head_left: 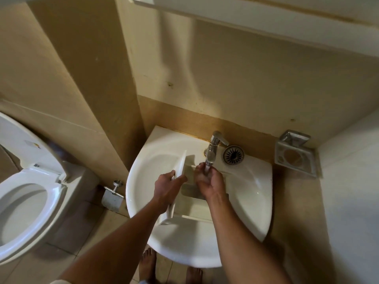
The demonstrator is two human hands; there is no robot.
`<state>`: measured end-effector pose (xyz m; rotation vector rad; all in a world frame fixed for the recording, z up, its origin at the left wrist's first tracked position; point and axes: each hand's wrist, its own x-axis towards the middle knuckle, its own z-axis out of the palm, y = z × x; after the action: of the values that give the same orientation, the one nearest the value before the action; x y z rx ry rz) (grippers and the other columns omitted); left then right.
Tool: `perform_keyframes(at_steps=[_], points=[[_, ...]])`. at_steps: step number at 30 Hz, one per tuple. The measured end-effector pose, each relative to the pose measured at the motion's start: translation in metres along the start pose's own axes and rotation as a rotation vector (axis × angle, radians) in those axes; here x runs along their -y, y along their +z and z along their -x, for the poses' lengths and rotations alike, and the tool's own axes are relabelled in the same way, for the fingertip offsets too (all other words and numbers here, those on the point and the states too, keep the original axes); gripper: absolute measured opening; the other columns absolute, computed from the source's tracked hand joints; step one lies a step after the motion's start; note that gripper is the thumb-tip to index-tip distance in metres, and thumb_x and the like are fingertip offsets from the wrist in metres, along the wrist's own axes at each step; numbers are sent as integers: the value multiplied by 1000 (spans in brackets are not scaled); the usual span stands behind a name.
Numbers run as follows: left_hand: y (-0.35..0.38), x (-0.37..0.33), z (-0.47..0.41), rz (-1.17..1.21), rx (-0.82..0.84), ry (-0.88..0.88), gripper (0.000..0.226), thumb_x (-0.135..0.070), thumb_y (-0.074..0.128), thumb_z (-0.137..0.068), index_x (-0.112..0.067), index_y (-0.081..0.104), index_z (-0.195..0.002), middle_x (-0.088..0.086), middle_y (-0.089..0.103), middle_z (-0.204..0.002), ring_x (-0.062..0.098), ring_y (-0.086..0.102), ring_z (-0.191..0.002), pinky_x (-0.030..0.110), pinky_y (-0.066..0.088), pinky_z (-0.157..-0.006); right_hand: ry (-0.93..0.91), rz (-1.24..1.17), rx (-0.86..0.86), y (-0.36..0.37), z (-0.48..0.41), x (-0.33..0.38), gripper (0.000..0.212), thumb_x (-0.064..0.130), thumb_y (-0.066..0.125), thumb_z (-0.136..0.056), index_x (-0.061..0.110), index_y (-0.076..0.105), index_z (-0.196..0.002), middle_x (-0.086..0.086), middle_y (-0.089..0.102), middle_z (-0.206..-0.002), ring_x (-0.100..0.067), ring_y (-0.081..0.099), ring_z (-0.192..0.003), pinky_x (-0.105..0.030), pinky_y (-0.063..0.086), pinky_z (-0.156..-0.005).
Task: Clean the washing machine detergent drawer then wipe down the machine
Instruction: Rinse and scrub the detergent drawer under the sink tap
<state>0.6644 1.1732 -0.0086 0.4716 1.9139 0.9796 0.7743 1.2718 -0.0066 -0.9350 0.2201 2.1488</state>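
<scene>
The white detergent drawer (pixel 191 203) lies in the white wash basin (pixel 249 189) under the chrome tap (pixel 214 145). My left hand (pixel 167 186) grips the drawer's front panel, which stands up along the drawer's left side. My right hand (pixel 209 180) reaches into the drawer's far compartment, fingers curled, right under the stream of water that runs from the tap. Whether it holds anything there I cannot tell. The washing machine is out of sight.
A loose metal drain strainer (pixel 233 155) lies on the basin rim beside the tap. A soap holder (pixel 295 155) hangs on the wall at right. A toilet (pixel 26 203) with its lid up stands at left, a paper holder (pixel 112 196) between it and the basin.
</scene>
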Motion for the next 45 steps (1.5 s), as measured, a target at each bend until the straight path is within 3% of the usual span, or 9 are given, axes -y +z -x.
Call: perform_keyframes(at_steps=[6, 10, 13, 17, 23, 29, 32, 36, 45], points=[[-3, -3, -1, 16, -22, -12, 73, -53, 67, -66, -3, 71, -118, 21, 73, -111, 33, 71, -98, 33, 54, -67, 100, 379, 81, -8, -11, 0, 23, 15, 44, -101, 11, 59, -85, -5, 61, -69, -14, 58, -59, -23, 51, -54], [-6, -6, 2, 5, -11, -25, 54, -52, 67, -69, -10, 77, -101, 3, 75, -85, 23, 70, -82, 36, 57, -72, -162, 1490, 87, -3, 12, -2, 21, 19, 51, -89, 16, 66, -75, -7, 62, -76, -21, 56, -73, -31, 45, -69], [-7, -8, 5, 32, -24, -30, 36, -42, 69, -77, -7, 72, -87, 1, 63, -70, 25, 61, -73, 30, 45, -65, -284, 2300, 170, -4, 37, -12, 25, 16, 45, -98, 13, 69, -106, -10, 69, -107, -28, 64, -98, -31, 48, -79], [-5, -10, 10, 2, 34, -15, 52, -40, 72, -81, -12, 72, -125, 11, 73, -110, 26, 68, -96, 27, 48, -69, -116, 2774, 129, -20, 63, -17, 30, 10, 52, -93, 9, 59, -122, -13, 66, -118, -31, 65, -104, -36, 54, -83], [-2, -14, 19, -2, -38, 31, 54, -38, 68, -82, -12, 69, -129, 4, 72, -111, 14, 66, -90, 23, 51, -68, -402, 2790, 215, -19, 41, -50, 39, 23, 52, -93, 12, 53, -131, -10, 62, -127, -30, 61, -112, -39, 49, -93], [5, -18, 35, 11, -128, 70, 73, -36, 74, -81, -16, 52, -149, 5, 57, -147, 26, 60, -123, 39, 52, -100, -448, 2855, 205, -55, 46, -7, 31, 12, 49, -98, 13, 59, -127, -9, 68, -116, -27, 66, -103, -29, 45, -74], [2, -28, 43, -8, -226, 89, 78, -37, 76, -80, -17, 49, -151, 5, 54, -149, 27, 57, -128, 37, 47, -103, -877, 2491, 293, -78, 47, 6, 31, 9, 53, -92, 13, 66, -120, -4, 67, -120, -23, 62, -111, -27, 46, -95], [-9, -49, 53, -131, -285, 95, 66, -36, 77, -80, -13, 59, -138, 6, 61, -134, 21, 55, -106, 34, 47, -86, -829, 2064, 331, -92, 55, -11, 46, -1, 54, -88, 13, 61, -131, 0, 61, -134, -12, 52, -126, -19, 40, -107], [-22, -51, 71, -94, -338, 59, 39, -33, 77, -78, -16, 67, -111, -3, 59, -101, 20, 53, -95, 32, 42, -80, -668, 1277, -369, -59, 53, -21, 36, -10, 48, -88, 12, 66, -110, -6, 65, -114, -20, 59, -102, -28, 47, -83]])
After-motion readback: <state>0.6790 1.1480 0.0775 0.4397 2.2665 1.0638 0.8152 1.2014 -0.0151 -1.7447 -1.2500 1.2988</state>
